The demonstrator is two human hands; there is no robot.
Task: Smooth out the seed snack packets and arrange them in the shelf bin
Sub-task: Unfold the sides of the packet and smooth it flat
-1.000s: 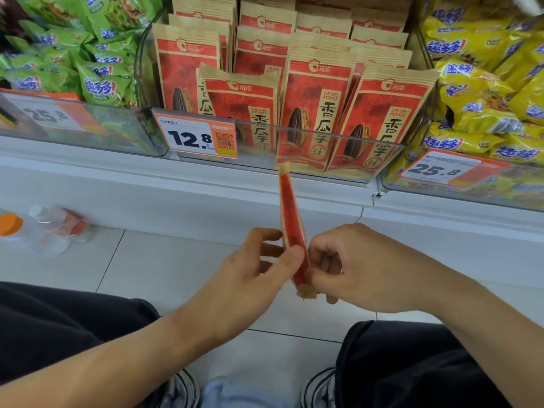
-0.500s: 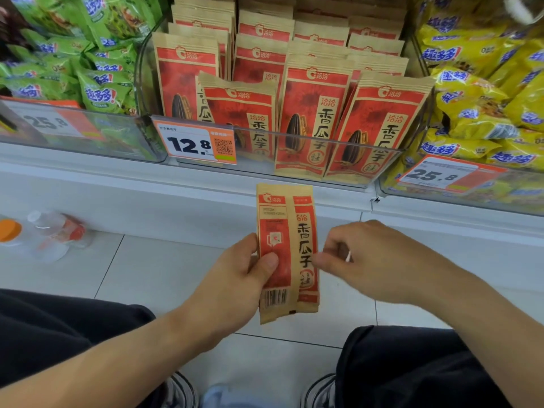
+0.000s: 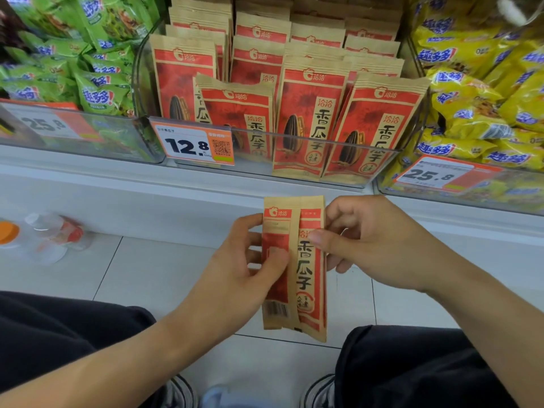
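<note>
A folded red and tan seed packet [image 3: 303, 278] hangs upright in front of the shelf, below the bin. My left hand [image 3: 235, 272] grips its left edge, thumb on the front and fingers behind. My right hand [image 3: 374, 242] pinches its right edge near the top, thumb on the front. The clear shelf bin [image 3: 294, 148] above holds several upright rows of the same red seed packets [image 3: 312, 113]; one front packet [image 3: 238, 113] sits lower and tilted.
Green snack bags [image 3: 88, 54] fill the bin on the left, yellow bags [image 3: 485, 83] the bin on the right. Price tags [image 3: 192, 144] hang on the bin fronts. A plastic bottle [image 3: 50, 234] lies on the tiled floor at left. My knees flank the floor below.
The packet turned from edge-on to flat facing me. My right hand let go, then came back and pinched the right edge near the top. The left hand kept its hold.
</note>
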